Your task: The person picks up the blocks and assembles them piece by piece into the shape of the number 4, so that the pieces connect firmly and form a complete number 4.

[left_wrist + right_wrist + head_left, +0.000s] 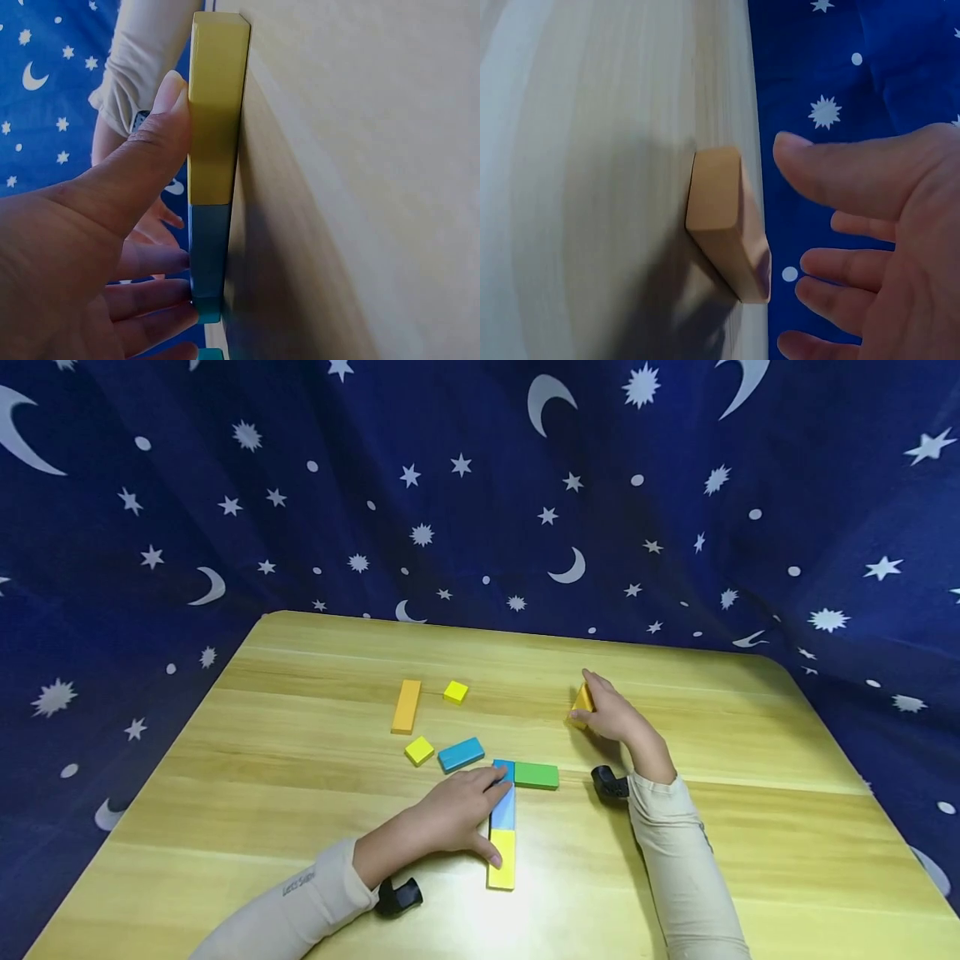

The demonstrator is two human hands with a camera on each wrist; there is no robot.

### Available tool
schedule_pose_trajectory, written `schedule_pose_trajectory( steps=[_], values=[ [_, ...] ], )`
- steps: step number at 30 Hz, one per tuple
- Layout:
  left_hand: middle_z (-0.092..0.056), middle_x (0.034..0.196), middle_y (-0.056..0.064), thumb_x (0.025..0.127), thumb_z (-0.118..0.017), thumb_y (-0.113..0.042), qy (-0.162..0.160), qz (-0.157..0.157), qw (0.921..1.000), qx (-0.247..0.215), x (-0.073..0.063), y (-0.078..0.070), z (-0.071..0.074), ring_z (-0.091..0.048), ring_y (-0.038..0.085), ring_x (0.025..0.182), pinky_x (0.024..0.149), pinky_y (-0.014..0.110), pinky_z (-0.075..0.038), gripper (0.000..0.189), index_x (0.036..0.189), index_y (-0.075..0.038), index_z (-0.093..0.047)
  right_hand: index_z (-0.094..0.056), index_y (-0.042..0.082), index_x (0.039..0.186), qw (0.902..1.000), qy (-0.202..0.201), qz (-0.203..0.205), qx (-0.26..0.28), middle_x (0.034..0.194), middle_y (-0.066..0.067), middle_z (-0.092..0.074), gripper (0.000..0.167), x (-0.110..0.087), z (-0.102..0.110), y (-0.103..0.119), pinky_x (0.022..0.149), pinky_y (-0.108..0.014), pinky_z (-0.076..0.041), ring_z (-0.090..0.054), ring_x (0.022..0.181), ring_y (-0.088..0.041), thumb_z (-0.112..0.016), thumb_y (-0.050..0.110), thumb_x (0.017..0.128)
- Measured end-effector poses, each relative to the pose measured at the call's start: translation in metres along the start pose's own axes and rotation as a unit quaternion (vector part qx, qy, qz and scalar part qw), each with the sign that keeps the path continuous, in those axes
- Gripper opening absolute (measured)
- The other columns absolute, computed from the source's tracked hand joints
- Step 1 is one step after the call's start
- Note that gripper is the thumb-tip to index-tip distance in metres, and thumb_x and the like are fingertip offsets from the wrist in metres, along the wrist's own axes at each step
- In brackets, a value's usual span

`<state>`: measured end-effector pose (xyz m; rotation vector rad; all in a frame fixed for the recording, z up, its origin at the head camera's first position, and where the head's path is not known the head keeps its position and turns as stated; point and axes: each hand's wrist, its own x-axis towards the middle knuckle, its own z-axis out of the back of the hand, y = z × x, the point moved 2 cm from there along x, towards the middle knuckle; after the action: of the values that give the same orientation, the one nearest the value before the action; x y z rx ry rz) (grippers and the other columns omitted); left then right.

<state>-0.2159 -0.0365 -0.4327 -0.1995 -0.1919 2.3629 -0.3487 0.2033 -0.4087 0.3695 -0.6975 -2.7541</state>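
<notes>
My left hand (461, 810) rests over a row of blocks, its thumb at the yellow block (506, 870) and its fingertips at the blue pieces. The light blue block (504, 814) and darker blue block (504, 766) lie in line with the yellow one. A green block (536, 776) meets the row's far end at a right angle. My right hand (615, 714) hovers beside an orange block (582, 702), which it partly hides in the head view. In the right wrist view, thumb and fingers are spread apart from the orange block (714, 187).
Left of the row lie a loose blue block (461, 755), two small yellow blocks (419, 750) and another orange block (406, 707). Black wrist devices (399, 897) sit by both sleeves. A dark blue star-patterned curtain (480, 502) hangs behind the wooden table (262, 760).
</notes>
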Motion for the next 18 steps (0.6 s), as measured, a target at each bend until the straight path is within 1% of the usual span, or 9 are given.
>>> schedule_pose_trajectory(
  steps=[5,10,18],
  values=[
    [-0.032,0.146,0.013,0.064,-0.065,-0.066,-0.004,-0.003,1.0000,-0.003,-0.0023,-0.0006,-0.0002,-0.031,0.025,0.134,0.106,0.038,-0.033,0.099,0.138,-0.006,-0.038,-0.005,-0.008,0.143,1.0000,0.003,-0.002,0.000,0.146,-0.033,-0.008,0.078,-0.0009,-0.0001,-0.0039,0.109,-0.056,-0.014,-0.012,0.134,-0.047,-0.056,0.015,0.089],
    [-0.032,0.146,0.012,0.065,-0.065,-0.065,0.001,0.000,1.0000,-0.007,-0.0026,-0.0007,0.0009,-0.031,0.024,0.135,0.107,0.038,-0.032,0.098,0.139,-0.006,-0.038,-0.006,-0.009,0.143,1.0000,0.006,-0.004,0.001,0.146,-0.033,-0.010,0.075,-0.0011,-0.0001,-0.0071,0.109,-0.056,-0.016,-0.014,0.133,-0.047,-0.054,0.013,0.090],
    [-0.032,0.146,0.013,0.065,-0.064,-0.065,0.001,-0.005,1.0000,-0.008,-0.0005,0.0000,0.0011,-0.031,0.025,0.135,0.106,0.039,-0.032,0.098,0.139,-0.005,-0.037,-0.006,-0.011,0.142,0.9996,0.018,-0.010,-0.021,0.142,-0.035,-0.020,0.072,-0.0003,-0.0024,-0.0104,0.108,-0.055,-0.020,-0.022,0.131,-0.046,-0.052,0.011,0.091]
  ],
)
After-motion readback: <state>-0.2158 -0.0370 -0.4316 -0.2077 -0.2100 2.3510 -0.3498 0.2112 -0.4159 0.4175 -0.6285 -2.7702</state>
